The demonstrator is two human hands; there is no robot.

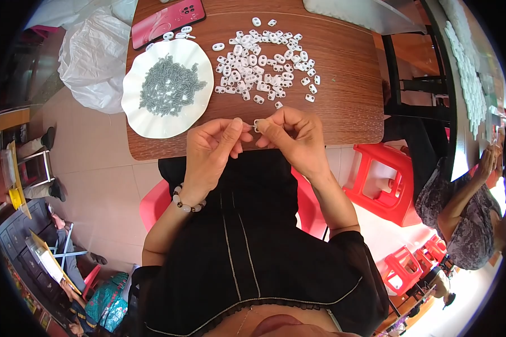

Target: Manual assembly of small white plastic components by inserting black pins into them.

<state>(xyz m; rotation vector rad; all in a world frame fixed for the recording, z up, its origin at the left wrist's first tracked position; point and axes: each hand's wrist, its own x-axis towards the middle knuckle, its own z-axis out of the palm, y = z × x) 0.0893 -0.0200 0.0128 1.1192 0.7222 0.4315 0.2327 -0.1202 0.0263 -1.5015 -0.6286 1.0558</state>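
Both my hands meet at the table's near edge, fingertips almost touching. My left hand [212,150] pinches a tiny thin grey piece, apparently a small spring, mostly hidden by the fingers. Between thumb and fingers of my right hand [299,140] is a small white two-holed plastic piece [257,126], like a cord lock; the grey piece's end lies against or close to it. Just beyond my left hand, a white wavy-rimmed plate [131,101] bears a heap of small grey springs [171,87]. Many similar white two-holed pieces [258,64] lie loosely heaped beyond my right hand.
A pink phone [168,22] lies at the far left of the brown wooden table [343,84], near a few white pieces. White plastic bags [95,62] hang left. Red stools [385,182] stand right, where another person [461,219] works at a table with white pieces.
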